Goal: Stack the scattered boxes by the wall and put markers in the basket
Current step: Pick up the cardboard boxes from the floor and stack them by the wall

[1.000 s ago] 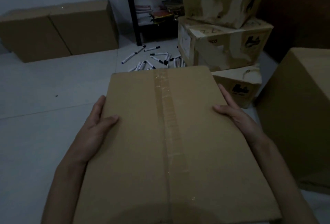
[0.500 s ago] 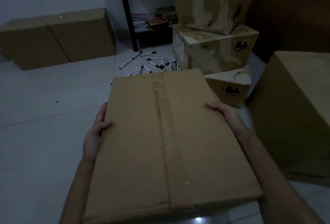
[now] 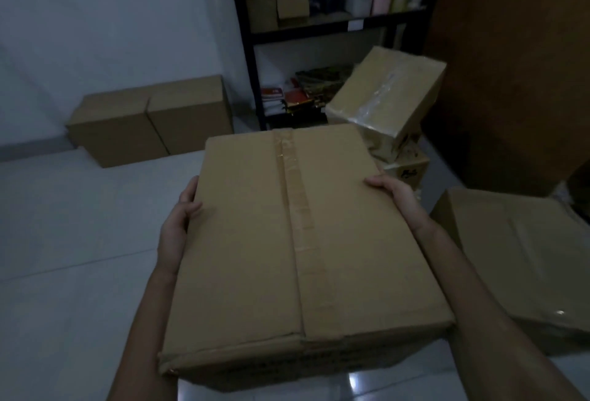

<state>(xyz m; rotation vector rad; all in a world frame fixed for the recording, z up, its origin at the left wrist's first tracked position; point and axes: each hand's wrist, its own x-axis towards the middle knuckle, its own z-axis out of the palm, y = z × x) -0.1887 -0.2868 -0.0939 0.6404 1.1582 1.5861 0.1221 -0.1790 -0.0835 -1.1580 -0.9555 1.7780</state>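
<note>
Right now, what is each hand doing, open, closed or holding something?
Left hand: grips the left side of the taped cardboard box, thumb on top.
Right hand: grips the right side of the same box.

A taped cardboard box is held off the floor, left hand and right hand gripping opposite sides. Two boxes sit against the wall beside a black shelf.

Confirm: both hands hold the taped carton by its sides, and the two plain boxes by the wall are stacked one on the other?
Not stacked. The head view shows the two plain boxes side by side on the floor by the wall. The rest holds: left hand and right hand hold the taped carton by its sides.
</note>
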